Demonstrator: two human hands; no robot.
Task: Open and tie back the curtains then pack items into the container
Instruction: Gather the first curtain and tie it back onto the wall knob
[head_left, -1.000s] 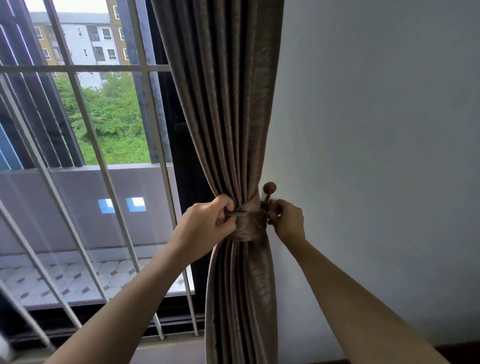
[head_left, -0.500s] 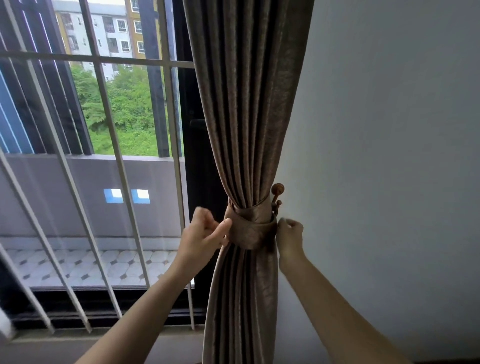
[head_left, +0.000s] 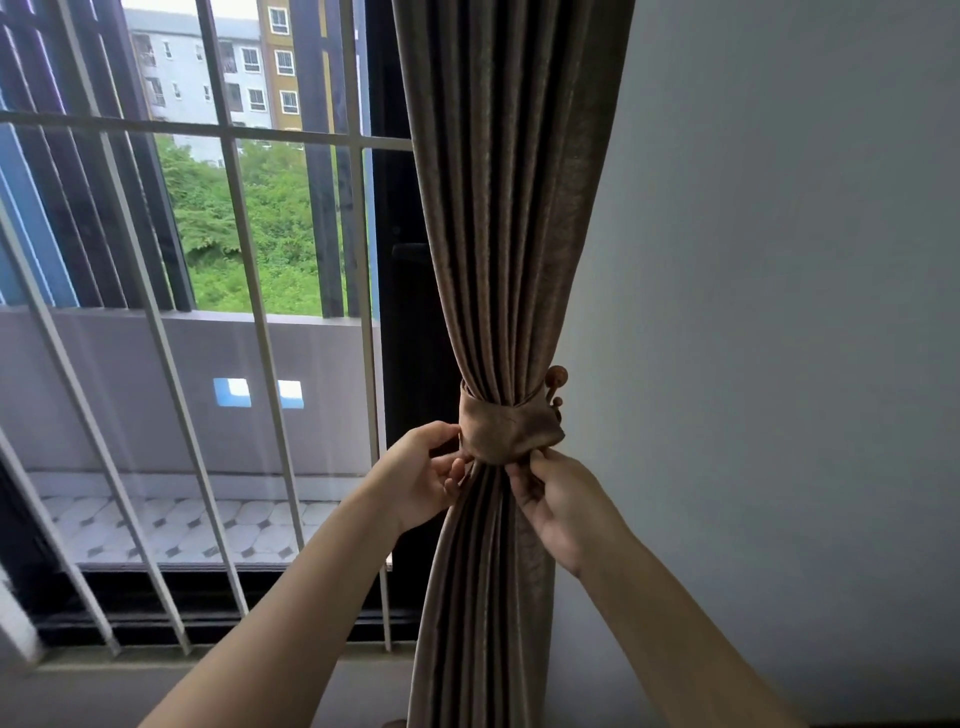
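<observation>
The brown curtain (head_left: 498, 208) hangs gathered at the right edge of the window, against the grey wall (head_left: 779, 312), cinched by a matching tieback (head_left: 506, 434) whose end is looped onto a wooden hook (head_left: 557, 375) with a round knob. A second ago the right hand was up at that hook and the left was gripping the band's left side; both have since dropped to the band's lower edge. Now the left hand (head_left: 421, 475) has its fingers loosely curled, with the tips touching the curtain folds just under the band, though whether it actually pinches cloth I cannot tell. The right hand (head_left: 558, 501) pinches the folds right below the band. This reads as the hooking being done and the hands now tidying the pleats. So this curtain looks opened and tied back, with light coming through the barred window (head_left: 234, 312). No container or items to pack are in view, so that part still lies ahead.
</observation>
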